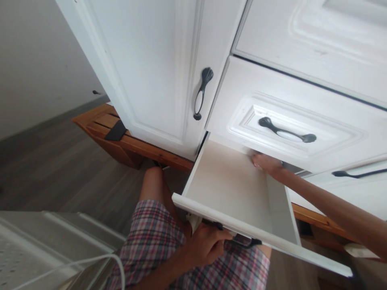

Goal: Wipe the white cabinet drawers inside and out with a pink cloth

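A white drawer (229,177) is pulled out below a closed drawer front, and its pale bottom shows bare. My left hand (208,245) is closed at the dark handle (249,242) on the drawer's front. A pale, cloth-like piece (193,221) sticks up beside that hand; whether the fingers also grip it is unclear. From the right, my right hand (266,162) reaches into the back of the drawer, under the closed front. Its fingers are blurred and partly hidden, so anything in them cannot be made out.
White cabinet doors (157,60) and a closed drawer front (338,117) with dark handles rise close ahead. A wooden frame (105,121) runs along the cabinet's base. White panels (39,237) and a white cable (119,262) are at lower left. My knees are beneath the drawer.
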